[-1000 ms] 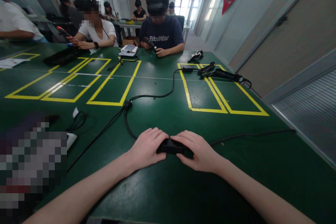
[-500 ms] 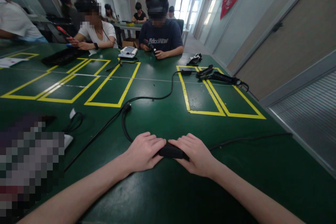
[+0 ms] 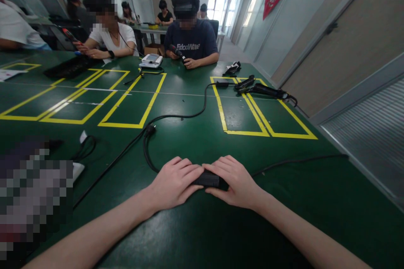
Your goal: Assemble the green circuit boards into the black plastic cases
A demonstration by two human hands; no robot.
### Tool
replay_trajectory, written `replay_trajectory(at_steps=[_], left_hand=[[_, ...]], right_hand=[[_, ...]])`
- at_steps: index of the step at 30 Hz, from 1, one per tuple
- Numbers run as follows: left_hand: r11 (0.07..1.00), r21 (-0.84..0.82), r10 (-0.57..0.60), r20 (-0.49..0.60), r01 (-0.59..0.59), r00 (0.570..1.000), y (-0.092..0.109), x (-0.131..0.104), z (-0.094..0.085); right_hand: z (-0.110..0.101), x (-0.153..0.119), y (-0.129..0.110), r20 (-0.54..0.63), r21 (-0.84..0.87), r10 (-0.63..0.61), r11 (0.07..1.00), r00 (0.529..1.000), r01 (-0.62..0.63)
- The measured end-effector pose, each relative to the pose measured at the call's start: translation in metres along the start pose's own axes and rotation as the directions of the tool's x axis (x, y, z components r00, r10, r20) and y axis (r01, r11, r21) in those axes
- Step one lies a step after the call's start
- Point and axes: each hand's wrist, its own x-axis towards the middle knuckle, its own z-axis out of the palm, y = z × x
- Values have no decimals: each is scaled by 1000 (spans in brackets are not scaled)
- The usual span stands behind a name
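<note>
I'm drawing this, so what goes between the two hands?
A black block is there, held by the left hand on one side and the right hand on the other. The head view shows it.

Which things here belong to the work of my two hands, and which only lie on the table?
Work in hand:
- black block, between left hand and right hand
- probably left cable and right cable; joins hidden

Apparently lying about:
- long black item, far right
- cord with white tag, left
</note>
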Motion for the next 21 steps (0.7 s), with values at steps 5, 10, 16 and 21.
replay_trajectory(at_steps=[5,10,16,21], left_hand=[[995,-36,-89,-10,89,996,3,-3,0],[975,-37,-217,25,218,976,9,-3,1],[995,-23,-96,-13,96,995,3,-3,-1],[1000,13,-17,-29,18,999,2,-3,-5]], right_hand=[[1,-1,1,-9,-56,-55,997,998,55],[0,-3,1,-46,-187,-170,969,984,159],[2,-4,0,-67,-51,-87,995,994,84],[1,-3,-4,-82,-18,-79,997,994,77]])
